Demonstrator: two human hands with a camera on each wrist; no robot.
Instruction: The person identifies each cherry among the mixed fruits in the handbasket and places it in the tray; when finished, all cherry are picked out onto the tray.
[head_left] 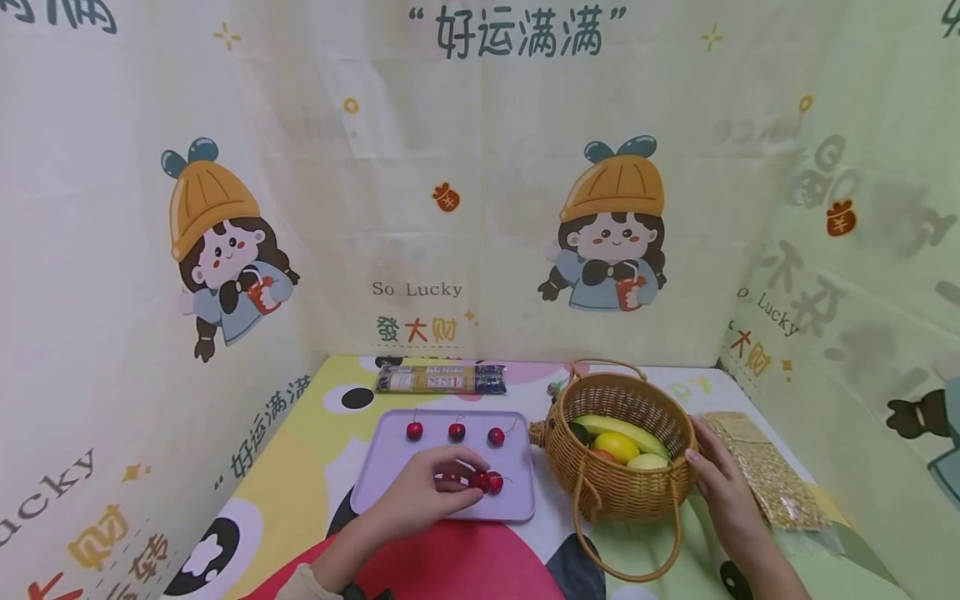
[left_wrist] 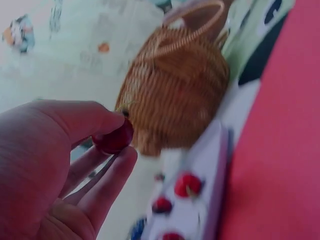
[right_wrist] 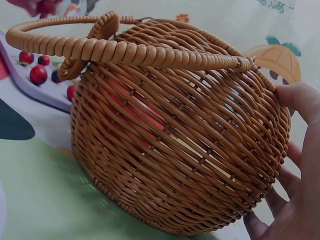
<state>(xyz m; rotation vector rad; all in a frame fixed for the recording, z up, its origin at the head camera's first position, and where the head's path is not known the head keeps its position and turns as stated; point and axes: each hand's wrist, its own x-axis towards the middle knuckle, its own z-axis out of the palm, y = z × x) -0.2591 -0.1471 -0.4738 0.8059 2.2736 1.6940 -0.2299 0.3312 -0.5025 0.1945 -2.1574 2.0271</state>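
My left hand [head_left: 438,487] is over the lilac tray [head_left: 521,504], pinching a dark red cherry [left_wrist: 114,137] between thumb and fingers. Several other cherries lie on the tray: a row at the back includes one cherry [head_left: 415,430] at the left, and another cherry [head_left: 494,482] shows beside my fingertips. Right of the tray stands a brown wicker basket [head_left: 622,492], its front handle hanging down. Inside are a banana [head_left: 633,435], a lemon [head_left: 617,447] and other fruit, partly hidden. My right hand [head_left: 723,483] holds the basket's right side, thumb [right_wrist: 300,97] at the rim, fingers against the outer wall.
Clear packs of dry noodles [head_left: 441,379] lie behind the tray. A flat bag of pale grains [head_left: 772,475] rests right of the basket, behind my right hand. A small green and red item [head_left: 553,388] sits behind the basket. Printed cloth walls enclose the table.
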